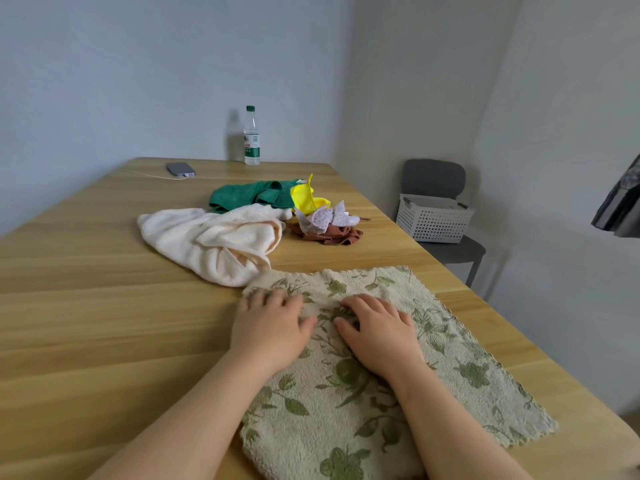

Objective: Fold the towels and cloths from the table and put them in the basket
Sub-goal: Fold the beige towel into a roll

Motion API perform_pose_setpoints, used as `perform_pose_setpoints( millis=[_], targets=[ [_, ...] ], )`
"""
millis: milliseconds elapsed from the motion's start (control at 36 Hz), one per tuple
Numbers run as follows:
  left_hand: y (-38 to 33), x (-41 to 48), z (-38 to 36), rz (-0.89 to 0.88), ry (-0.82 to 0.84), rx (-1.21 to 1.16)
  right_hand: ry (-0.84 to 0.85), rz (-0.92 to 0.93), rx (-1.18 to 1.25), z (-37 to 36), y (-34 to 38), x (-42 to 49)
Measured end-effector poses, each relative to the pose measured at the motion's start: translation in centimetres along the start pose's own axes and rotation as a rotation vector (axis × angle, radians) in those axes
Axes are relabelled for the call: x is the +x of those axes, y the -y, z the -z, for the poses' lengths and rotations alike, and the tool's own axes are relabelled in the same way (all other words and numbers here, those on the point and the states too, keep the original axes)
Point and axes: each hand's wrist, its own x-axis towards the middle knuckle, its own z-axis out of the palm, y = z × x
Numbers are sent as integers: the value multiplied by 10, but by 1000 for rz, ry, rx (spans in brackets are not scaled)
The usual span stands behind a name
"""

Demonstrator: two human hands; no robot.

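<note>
A: What lay nearest the person?
B: A floral towel [398, 393] was spread flat on the wooden table [86, 306], at about 5 o'clock. The left hand [273, 327] and right hand [377, 334] both rested palm-down on its far half, fingers loosely extended, pressing the fabric and gripping nothing.

A: And beyond the hands?
B: At 12 o'clock a crumpled cream towel [214, 240] touched the floral towel's far edge. Behind it lay a green cloth [252, 195] with a yellow cloth [304, 197] against its right side. At 1 o'clock a pale dotted cloth [329, 218] sat on a brown cloth [329, 235].

A: Farther still?
B: A phone [180, 169] on a cable at 11 o'clock and a water bottle [251, 136] stood by the table's far edge. The white basket [433, 220] rested on a grey chair [440, 188] at 2 o'clock, well apart from the towels.
</note>
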Motion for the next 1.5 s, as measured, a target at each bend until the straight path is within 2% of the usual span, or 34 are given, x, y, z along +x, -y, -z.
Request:
perform_pose_setpoints(
  millis=[56,111,139,194,222,278,333,472,583,667,750,778,833,889,972,1028,1139,1222,1306,1389,1444,1500],
  targets=[
    [10,0,2,187,58,45,7,-7,-2,0,-1,0],
    [16,-2,7,261,14,57,4,-14,-5,0,-1,1],
    [16,-4,9,236,-43,56,1,-18,-6,0,-1,1],
    [11,-7,11,75,-124,23,-2,-20,-7,-1,-1,1],
    [6,-8,12,-24,-100,1,-3,-18,-9,-1,-1,1],
    [-5,-11,7,-153,50,-11,-6,-16,-17,0,-3,0],
    [-9,-11,0,-182,160,23,-2,-16,-25,1,-7,0],
    [-13,-5,-4,-191,159,57,45,-25,-28,14,-23,-9],
    [-19,-5,-5,-201,142,31,-95,-214,-20,27,-46,-33],
    [-23,-7,-2,-201,39,-28,-150,-382,-51,35,-63,-54],
    [-24,-17,5,-212,-234,-95,-151,-513,-75,44,-77,-71],
    [-23,-20,9,-209,-277,-133,-161,-549,-84,47,-81,-75],
    [-19,-28,18,-178,-203,-261,-176,-603,-113,50,-87,-80],
    [-17,-35,23,-164,-23,-369,-183,-644,-106,51,-92,-81],
    [-15,-38,18,-205,170,-310,-172,-679,-16,52,-96,-76],
    [-15,-39,12,-232,179,-257,-127,-685,62,53,-99,-70],
    [-13,-41,5,-242,124,-310,-127,-700,374,62,-96,-61],
    [-12,-41,4,-191,55,-547,-165,-644,545,73,-81,-55],
    [-8,-35,5,-92,-55,-823,-183,-507,637,86,-46,-46],
    [3,-24,8,111,-178,-1177,-130,-358,717,95,-6,-37],
    [12,-17,12,264,-183,-1506,-112,-280,750,96,22,-29],
    [19,-14,16,373,-152,-1737,-66,-188,770,91,47,-24]
  ],
)
